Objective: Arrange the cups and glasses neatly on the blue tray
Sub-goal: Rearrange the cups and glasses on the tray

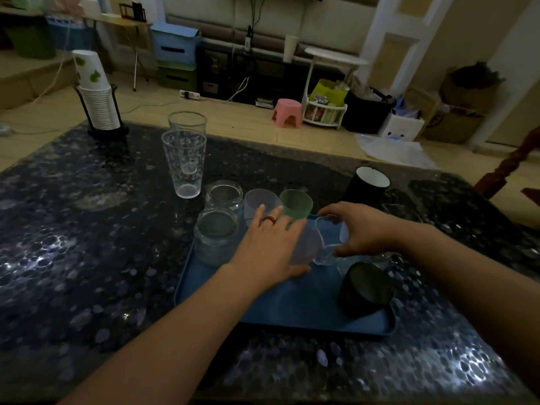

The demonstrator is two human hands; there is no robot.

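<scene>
- The right hand [361,229] is gripping a small clear glass [331,241] by its sides, thumb low and fingers over the rim end. The glass is tipping, its long axis leaning with the mouth up and away from the person, just above the tray [292,305]. This looks like the glass being set down into the row.
- The left hand [273,244] is wrapping a frosted cup [304,247] in the tray's middle, thumb at its base, probably steadying it so the neighbour can go in close beside it.
- A clear jar [214,235] is standing upright at the tray's far left corner, mouth up. A second jar [224,195], a pale cup [258,204] and a green cup [295,203] are lining the far edge; whether they are sitting on the tray or just past it is hard to tell.
- A dark cup [363,289] is tilting at the tray's right edge, mouth towards the person.
- Two tall glasses [184,159] and a black cup [369,182] are waiting upright on the bench [87,229], off the tray.
- A stack of paper cups [96,92] is sitting at the bench's far left corner.
</scene>
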